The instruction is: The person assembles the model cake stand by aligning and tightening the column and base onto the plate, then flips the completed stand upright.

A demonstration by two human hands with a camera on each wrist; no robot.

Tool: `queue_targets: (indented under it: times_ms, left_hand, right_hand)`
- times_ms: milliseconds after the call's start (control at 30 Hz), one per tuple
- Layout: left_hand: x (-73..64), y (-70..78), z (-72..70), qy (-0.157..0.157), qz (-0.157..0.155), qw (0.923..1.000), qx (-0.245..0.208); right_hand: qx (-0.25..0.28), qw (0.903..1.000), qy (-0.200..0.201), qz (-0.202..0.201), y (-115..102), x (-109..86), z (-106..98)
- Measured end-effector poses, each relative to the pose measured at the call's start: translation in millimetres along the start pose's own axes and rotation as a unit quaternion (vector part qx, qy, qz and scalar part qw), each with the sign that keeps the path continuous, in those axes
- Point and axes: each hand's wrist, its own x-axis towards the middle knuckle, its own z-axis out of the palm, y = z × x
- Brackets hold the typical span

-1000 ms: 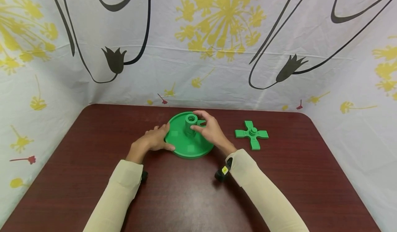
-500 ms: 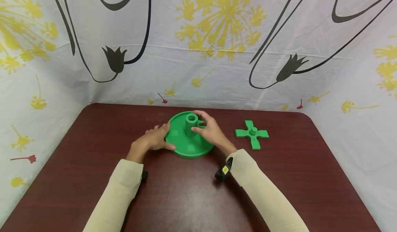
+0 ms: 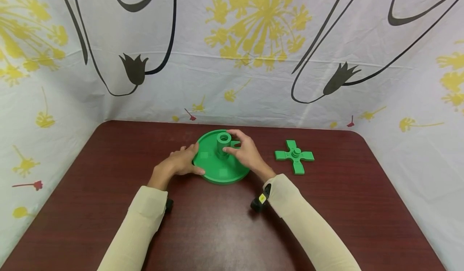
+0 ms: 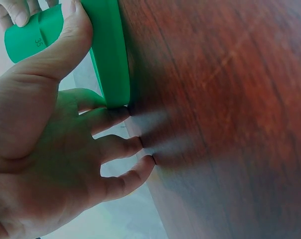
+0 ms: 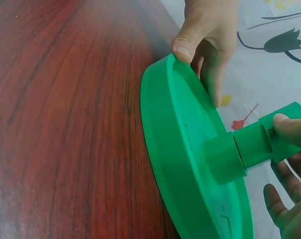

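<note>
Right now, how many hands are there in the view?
2: the left hand, holding the left rim of the round green tray, and the right hand, gripping the upright green tube. No others show.

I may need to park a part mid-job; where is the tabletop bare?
The dark red tabletop is bare between the cream sleeves, on the near side of the round green base; left of the left hand; and right of the green cross. Crowded: the base, with the left hand against it and the right hand gripping its upright tube.
</note>
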Motion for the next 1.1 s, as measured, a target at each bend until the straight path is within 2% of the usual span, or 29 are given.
queue_targets:
  times_ms: [200, 367, 533, 867, 1100]
  left_hand:
    - [-0.1, -0.7, 1.2, -0.001, 0.0, 1.0, 0.001]
    - [0.5, -1.8, 2.2, 0.0, -0.001, 1.0, 0.0]
    - [0.8, -1.6, 2.0, 0.0, -0.001, 1.0, 0.001]
    - [1.8, -0.8, -0.2, -0.003, -0.004, 1.0, 0.006]
    - [2.0, -0.3, -0.6, 0.001, 0.0, 1.0, 0.006]
  right_hand:
    - [-0.02, 0.9997, -0.01, 0.01, -0.3, -1.6, 0.0]
    - [-0.004, 0.9996, -0.025, -0.012, -1.2, -2.1, -2.4]
    - [-0.001, 0.9994, -0.023, -0.028, -3.1, -2.0, -3.3]
    - [-0.014, 0.9999, 0.007, 0.001, 0.0, -0.9, 0.3]
    - [0.002, 1.0, -0.008, -0.005, 1.5, -1.1, -1.3]
